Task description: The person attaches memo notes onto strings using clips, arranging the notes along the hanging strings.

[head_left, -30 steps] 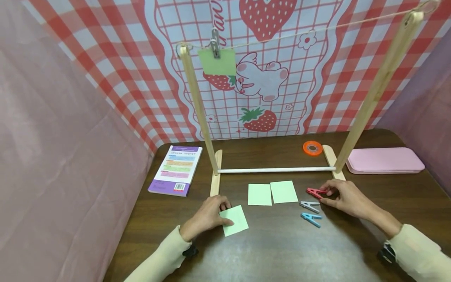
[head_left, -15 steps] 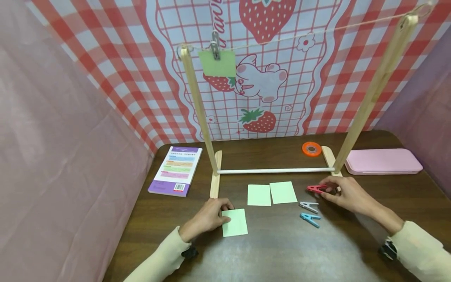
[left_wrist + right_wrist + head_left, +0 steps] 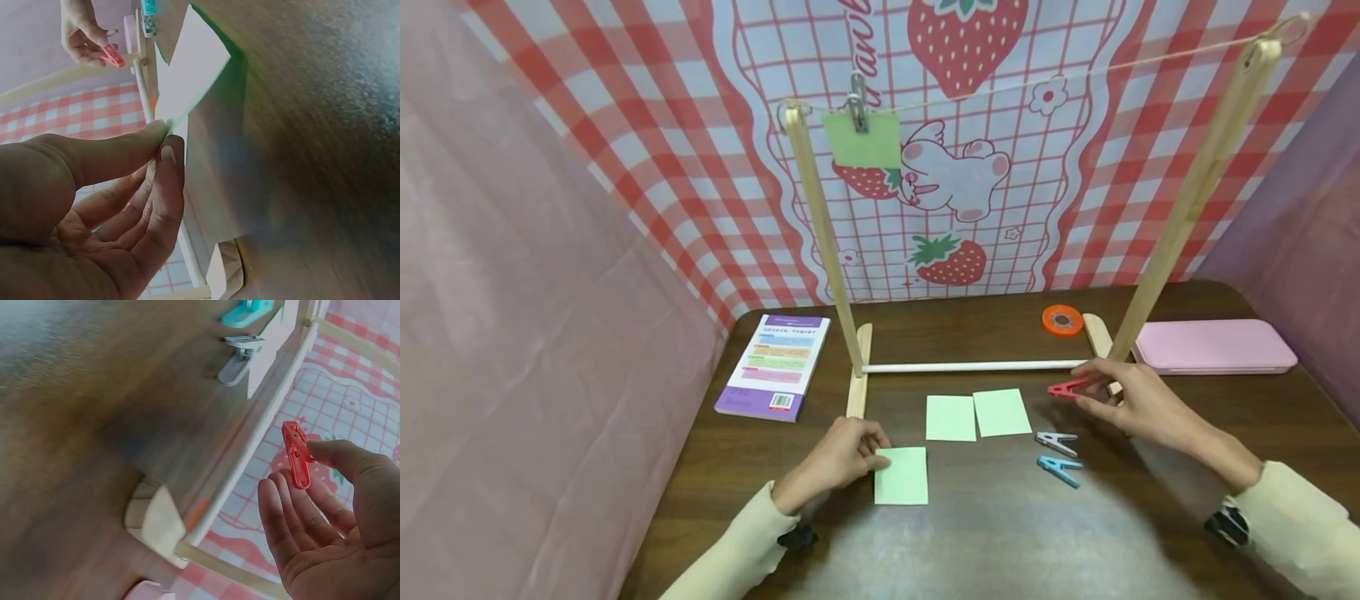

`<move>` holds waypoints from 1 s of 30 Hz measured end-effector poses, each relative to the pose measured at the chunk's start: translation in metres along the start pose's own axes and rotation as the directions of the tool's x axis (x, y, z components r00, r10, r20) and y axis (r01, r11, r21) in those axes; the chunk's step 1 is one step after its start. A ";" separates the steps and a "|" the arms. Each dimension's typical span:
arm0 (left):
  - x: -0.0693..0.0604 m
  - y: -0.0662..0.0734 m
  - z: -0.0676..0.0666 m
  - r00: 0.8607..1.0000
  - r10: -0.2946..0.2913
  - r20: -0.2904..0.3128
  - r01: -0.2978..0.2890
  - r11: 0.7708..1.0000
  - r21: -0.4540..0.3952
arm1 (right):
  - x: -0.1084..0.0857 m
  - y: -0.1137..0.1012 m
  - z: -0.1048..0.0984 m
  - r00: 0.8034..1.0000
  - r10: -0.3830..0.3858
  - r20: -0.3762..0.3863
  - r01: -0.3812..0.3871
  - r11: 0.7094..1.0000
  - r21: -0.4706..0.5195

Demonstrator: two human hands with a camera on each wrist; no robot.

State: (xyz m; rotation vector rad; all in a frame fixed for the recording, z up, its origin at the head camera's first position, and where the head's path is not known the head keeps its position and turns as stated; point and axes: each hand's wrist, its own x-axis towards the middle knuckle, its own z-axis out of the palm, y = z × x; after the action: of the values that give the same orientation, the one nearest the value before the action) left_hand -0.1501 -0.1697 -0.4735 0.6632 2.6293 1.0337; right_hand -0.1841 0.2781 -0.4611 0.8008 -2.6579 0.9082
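Observation:
My left hand (image 3: 844,454) pinches the edge of a pale green sticky note (image 3: 902,477) between thumb and fingers; in the left wrist view the note (image 3: 190,69) is lifted off the table. A red clothespin (image 3: 1066,389) is pinched in my right hand (image 3: 1146,404), raised above the table, as the right wrist view also shows the clothespin (image 3: 297,455). Just below it lie a grey clothespin (image 3: 1056,442) and a blue clothespin (image 3: 1060,470). Two more green notes, a left one (image 3: 951,418) and a right one (image 3: 1002,412), lie flat between the hands.
A wooden frame (image 3: 823,242) carries a string (image 3: 1000,86), where a grey clothespin (image 3: 857,104) holds a green note (image 3: 872,146). Around it on the table are a book (image 3: 775,367), an orange tape roll (image 3: 1062,320) and a pink case (image 3: 1213,346).
My right hand has lifted the red clothespin off the table, up and slightly left. The note in my left hand has turned from slanted to nearly square with the view.

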 end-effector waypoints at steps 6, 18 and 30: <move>0.002 0.001 -0.005 0.999 0.027 -0.023 -0.027 0.999 -0.025 | 0.014 -0.011 -0.008 1.000 -0.022 -0.008 0.022 1.000 0.016; 0.012 0.004 -0.012 0.992 0.044 -0.114 -0.074 0.960 -0.269 | 0.031 -0.034 -0.016 0.998 -0.057 -0.040 0.057 0.998 0.020; 0.034 0.011 -0.014 0.962 -0.053 -0.268 -0.075 0.892 -0.445 | 0.056 -0.065 -0.024 0.997 -0.074 -0.037 0.077 0.994 0.074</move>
State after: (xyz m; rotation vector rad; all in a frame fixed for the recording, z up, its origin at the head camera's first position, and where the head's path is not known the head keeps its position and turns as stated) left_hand -0.1811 -0.1536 -0.4579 0.4498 2.4466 1.7794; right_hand -0.1935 0.2261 -0.3890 0.8878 -2.5592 0.9985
